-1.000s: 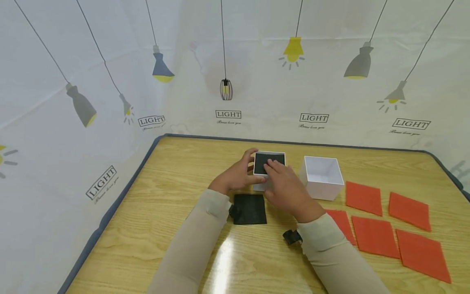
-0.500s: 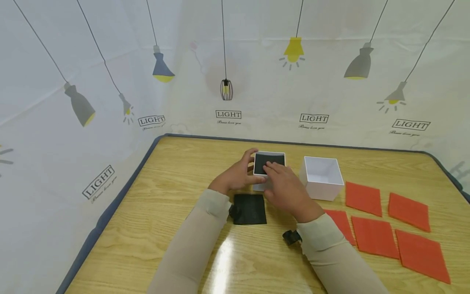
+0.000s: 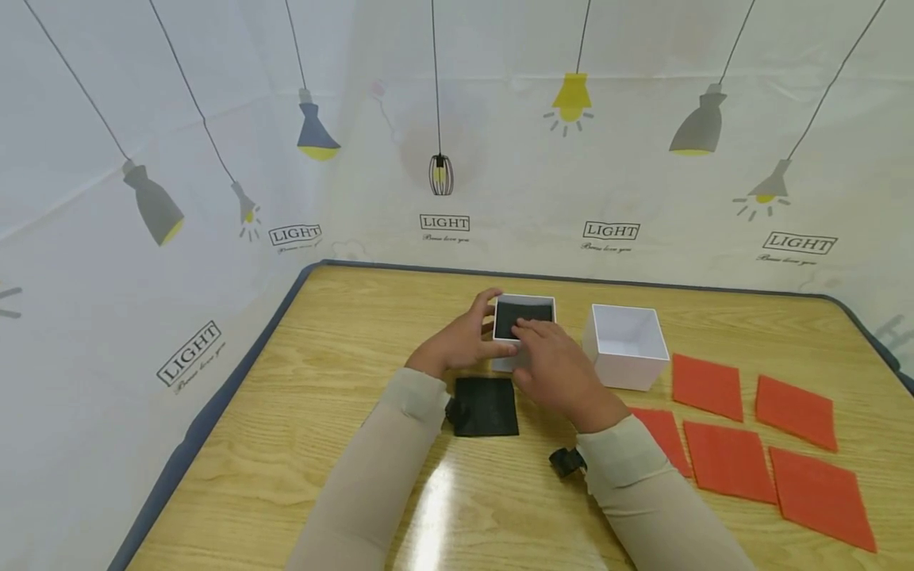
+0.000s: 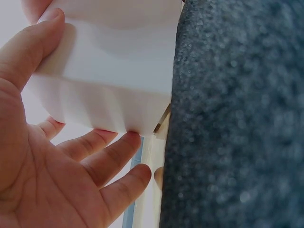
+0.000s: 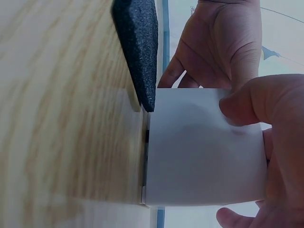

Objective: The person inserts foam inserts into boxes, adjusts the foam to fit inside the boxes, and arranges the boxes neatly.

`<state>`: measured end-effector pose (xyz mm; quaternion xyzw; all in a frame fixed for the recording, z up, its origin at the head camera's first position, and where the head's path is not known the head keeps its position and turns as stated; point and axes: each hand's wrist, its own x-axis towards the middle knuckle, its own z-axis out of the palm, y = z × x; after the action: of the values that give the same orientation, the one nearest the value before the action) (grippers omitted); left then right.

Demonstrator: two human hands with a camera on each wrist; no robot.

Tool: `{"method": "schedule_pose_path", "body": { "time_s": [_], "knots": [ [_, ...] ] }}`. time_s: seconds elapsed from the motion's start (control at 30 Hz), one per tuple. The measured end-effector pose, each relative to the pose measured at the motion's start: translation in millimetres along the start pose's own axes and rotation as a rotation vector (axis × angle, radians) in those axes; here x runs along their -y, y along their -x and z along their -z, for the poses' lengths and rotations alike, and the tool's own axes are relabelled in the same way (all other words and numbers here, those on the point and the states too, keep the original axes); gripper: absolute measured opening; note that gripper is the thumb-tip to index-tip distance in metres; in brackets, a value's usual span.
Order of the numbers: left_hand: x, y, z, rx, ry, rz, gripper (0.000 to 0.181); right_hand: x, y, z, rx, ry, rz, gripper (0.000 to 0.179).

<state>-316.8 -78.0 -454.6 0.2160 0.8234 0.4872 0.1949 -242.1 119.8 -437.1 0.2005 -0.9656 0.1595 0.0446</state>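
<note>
In the head view a white open-topped box (image 3: 504, 364) stands on the table with a black foam square (image 3: 527, 310) lying flat inside, just below its rim. My left hand (image 3: 460, 341) grips the box from the left, thumb on the near wall and fingers along the side. The fingers of my right hand (image 3: 558, 371) press down on the black foam. In the right wrist view its thumb lies on the wall of the box (image 5: 199, 156). A second black foam square (image 3: 489, 408) lies on the table in front, looming close in the left wrist view (image 4: 237, 123).
To the right stands another white box (image 3: 623, 370) with nothing visible inside. Several red foam squares (image 3: 728, 461) lie spread on the wooden table (image 3: 343, 333) at the right. A white curtain printed with lamps (image 3: 514, 159) hangs behind the table's edge.
The right fingertips have shifted slightly toward the near wall of the box. The black foam inside sits a little lower at its far edge. The left hand and both boxes stay put.
</note>
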Motion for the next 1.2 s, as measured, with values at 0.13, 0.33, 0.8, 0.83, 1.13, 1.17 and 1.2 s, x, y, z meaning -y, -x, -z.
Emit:
{"method": "schedule_pose_path", "body": {
  "time_s": [0.13, 0.33, 0.8, 0.83, 1.13, 1.17, 1.2],
  "knots": [
    [0.0, 0.9, 0.0, 0.003, 0.013, -0.001, 0.106, -0.3, 0.0, -1.1, -0.021, -0.013, 0.009, 0.060],
    [-0.1, 1.1, -0.1, 0.010, 0.039, -0.007, 0.105, -3.9, -1.0, -6.3, -0.083, -0.033, 0.041, 0.054],
    [-0.8, 2.1, 1.2, 0.012, 0.043, -0.001, 0.105, -3.4, -1.7, -7.9, -0.080, -0.083, 0.003, 0.039],
    [-0.9, 2.3, 1.1, 0.012, 0.046, -0.001, 0.105, -3.3, -1.8, -8.0, -0.079, -0.074, 0.003, 0.039],
    [-1.2, 2.2, 0.4, 0.011, 0.027, 0.013, 0.106, -3.0, 0.4, -2.4, -0.071, -0.106, 0.014, 0.048],
    [-1.4, 2.1, 0.5, 0.011, 0.023, 0.014, 0.106, -2.2, 0.8, -0.1, -0.081, -0.115, 0.016, 0.049],
    [-1.7, 2.0, 0.5, 0.010, 0.018, 0.014, 0.106, -1.2, 1.4, 2.6, -0.094, -0.124, 0.022, 0.048]
  ]
}}
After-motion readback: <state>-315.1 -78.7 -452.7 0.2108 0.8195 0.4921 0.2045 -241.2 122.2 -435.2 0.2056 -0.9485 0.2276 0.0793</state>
